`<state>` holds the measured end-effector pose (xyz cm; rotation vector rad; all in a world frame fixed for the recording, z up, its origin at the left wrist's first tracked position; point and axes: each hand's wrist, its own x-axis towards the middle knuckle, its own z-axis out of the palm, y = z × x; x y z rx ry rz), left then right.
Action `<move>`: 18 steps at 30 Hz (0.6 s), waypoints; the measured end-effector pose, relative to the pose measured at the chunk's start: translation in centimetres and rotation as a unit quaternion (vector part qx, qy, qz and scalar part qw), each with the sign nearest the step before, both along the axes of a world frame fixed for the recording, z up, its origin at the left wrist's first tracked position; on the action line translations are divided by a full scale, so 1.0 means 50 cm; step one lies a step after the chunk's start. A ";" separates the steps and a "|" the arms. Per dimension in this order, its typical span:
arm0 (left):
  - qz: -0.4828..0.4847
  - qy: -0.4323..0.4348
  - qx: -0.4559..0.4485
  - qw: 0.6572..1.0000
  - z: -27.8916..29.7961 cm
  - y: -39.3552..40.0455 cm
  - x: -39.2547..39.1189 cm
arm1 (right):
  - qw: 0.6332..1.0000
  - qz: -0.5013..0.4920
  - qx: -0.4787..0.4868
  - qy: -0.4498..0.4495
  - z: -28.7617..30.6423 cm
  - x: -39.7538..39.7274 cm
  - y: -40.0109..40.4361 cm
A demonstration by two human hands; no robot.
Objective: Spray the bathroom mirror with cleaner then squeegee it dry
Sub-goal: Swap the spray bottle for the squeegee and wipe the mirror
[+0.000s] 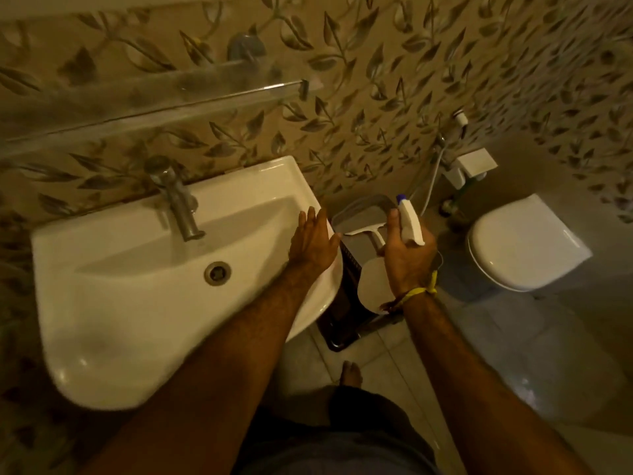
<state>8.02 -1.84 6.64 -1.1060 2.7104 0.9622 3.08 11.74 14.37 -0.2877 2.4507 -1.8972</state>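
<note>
My right hand [407, 255] grips a white spray bottle [375, 286] by its neck, to the right of the sink; the trigger head [409, 221] with its blue nozzle points up and away. My left hand [313, 243] lies flat, fingers spread, on the right rim of the white sink [137, 303]. A white squeegee [364, 231] lies on a grey bin between my hands, below them. The mirror itself is out of view above the glass shelf [154, 97].
A chrome tap [178, 200] stands at the back of the sink. A dark basket [342, 310] sits on the floor under the sink's right edge. A closed white toilet [524, 241] is at the right, with a hose sprayer [448, 142] on the patterned wall.
</note>
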 end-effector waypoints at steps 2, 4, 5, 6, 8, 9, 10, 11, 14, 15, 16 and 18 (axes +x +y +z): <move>0.016 -0.039 0.004 0.999 -0.038 0.022 -0.044 | 1.000 -0.004 -0.002 -0.015 -0.037 -0.048 0.027; 0.050 -0.062 -0.031 0.996 -0.071 0.047 -0.075 | 1.000 -0.012 -0.006 -0.020 -0.067 -0.090 0.044; 0.070 -0.079 -0.061 0.993 -0.086 0.061 -0.092 | 1.000 -0.013 -0.003 -0.018 -0.084 -0.118 0.050; 0.087 -0.094 -0.090 0.988 -0.100 0.075 -0.104 | 1.000 -0.010 0.003 -0.014 -0.104 -0.145 0.055; 0.108 -0.107 -0.140 0.978 -0.124 0.090 -0.118 | 0.999 0.007 0.036 0.002 -0.148 -0.196 0.054; 0.112 -0.103 -0.154 0.976 -0.133 0.091 -0.121 | 0.998 0.018 0.060 0.006 -0.175 -0.219 0.051; 0.111 -0.097 -0.163 0.975 -0.141 0.091 -0.121 | 0.997 0.029 0.074 -0.006 -0.208 -0.241 0.047; 0.109 -0.092 -0.169 0.975 -0.146 0.090 -0.118 | 0.996 0.041 0.070 -0.032 -0.238 -0.257 0.041; 0.118 -0.067 -0.170 0.976 -0.157 0.089 -0.115 | 0.990 0.082 0.049 -0.106 -0.325 -0.295 0.012; 0.121 -0.063 -0.166 0.977 -0.158 0.090 -0.117 | 0.988 0.093 0.054 -0.111 -0.347 -0.303 0.000; 0.121 -0.065 -0.166 0.977 -0.160 0.090 -0.118 | 0.988 0.100 0.060 -0.105 -0.366 -0.309 -0.013; 0.115 -0.072 -0.168 0.976 -0.162 0.089 -0.122 | 0.986 0.125 0.062 -0.091 -0.398 -0.316 -0.037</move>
